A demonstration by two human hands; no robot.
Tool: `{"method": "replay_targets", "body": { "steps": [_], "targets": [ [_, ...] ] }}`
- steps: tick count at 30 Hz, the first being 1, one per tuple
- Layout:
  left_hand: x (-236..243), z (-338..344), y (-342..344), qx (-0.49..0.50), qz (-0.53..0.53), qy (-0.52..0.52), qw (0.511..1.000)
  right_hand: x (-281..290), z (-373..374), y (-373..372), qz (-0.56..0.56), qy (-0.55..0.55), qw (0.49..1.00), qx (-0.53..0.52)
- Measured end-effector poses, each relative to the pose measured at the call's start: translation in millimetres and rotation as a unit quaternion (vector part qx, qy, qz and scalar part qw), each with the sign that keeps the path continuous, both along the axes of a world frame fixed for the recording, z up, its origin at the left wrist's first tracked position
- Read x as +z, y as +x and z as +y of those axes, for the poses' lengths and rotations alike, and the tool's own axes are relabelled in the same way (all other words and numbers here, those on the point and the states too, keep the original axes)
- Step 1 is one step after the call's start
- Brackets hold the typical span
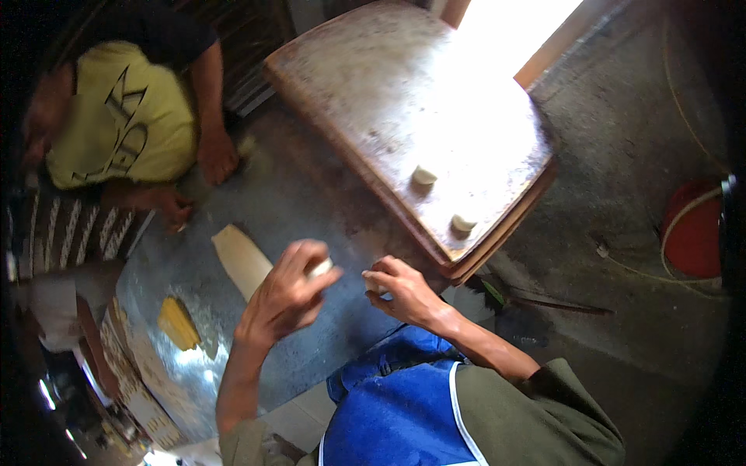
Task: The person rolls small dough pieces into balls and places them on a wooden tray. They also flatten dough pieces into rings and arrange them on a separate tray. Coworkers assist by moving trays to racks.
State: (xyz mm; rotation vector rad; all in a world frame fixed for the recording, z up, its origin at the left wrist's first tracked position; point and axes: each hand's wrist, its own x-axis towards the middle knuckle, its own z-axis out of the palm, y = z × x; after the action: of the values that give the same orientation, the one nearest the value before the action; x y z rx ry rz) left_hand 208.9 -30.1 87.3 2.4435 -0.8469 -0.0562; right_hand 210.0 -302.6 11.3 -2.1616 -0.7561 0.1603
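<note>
My left hand is raised over the metal worktop, its fingers closed round a small pale dough piece, somewhat blurred. To its right, my right hand grips another small pale piece between thumb and fingers. A flat strip of dough lies on the worktop beside my left hand, partly hidden by it. A yellow block sits farther left. Two round dough pieces rest on the stacked boards beyond my right hand.
A co-worker in a yellow top stands across the worktop at upper left, hands at its far edge. Another person is at the far left. A red container with hoses stands on the concrete floor at right.
</note>
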Motion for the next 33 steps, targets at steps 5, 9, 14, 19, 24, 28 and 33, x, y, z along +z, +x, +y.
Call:
{"method": "replay_targets", "body": {
  "steps": [5, 9, 14, 19, 24, 28, 33],
  "targets": [
    [4, -183, 178, -0.051, -0.125, -0.247, 0.96, 90, -113, 46, -0.221, 0.16, 0.902, -0.335],
    [-26, -260, 244, -0.08, -0.008, -0.076, 0.994, 79, -153, 91, -0.304, 0.158, 0.862, -0.375],
    [-24, -242, 161, 0.041, -0.13, -0.112, 0.984, 41, -141, 70, -0.247, -0.086, 0.865, -0.429],
    [-41, -198, 2, 0.046, -0.117, -0.278, 0.952, 21, -33, 17, 0.343, 0.416, 0.823, -0.177],
    [-87, -75, -94, 0.416, -0.107, -0.019, 0.903, 43, 11, -3, 0.629, 0.315, 0.67, 0.236],
    [-122, -2, -147, 0.673, -0.07, -0.073, 0.733, 20, 11, -13, 0.54, 0.13, 0.797, 0.238],
    [-150, 57, -128, 0.57, -0.065, -0.078, 0.815, -60, 110, -37, 0.599, 0.103, 0.778, 0.157]
  ]
}}
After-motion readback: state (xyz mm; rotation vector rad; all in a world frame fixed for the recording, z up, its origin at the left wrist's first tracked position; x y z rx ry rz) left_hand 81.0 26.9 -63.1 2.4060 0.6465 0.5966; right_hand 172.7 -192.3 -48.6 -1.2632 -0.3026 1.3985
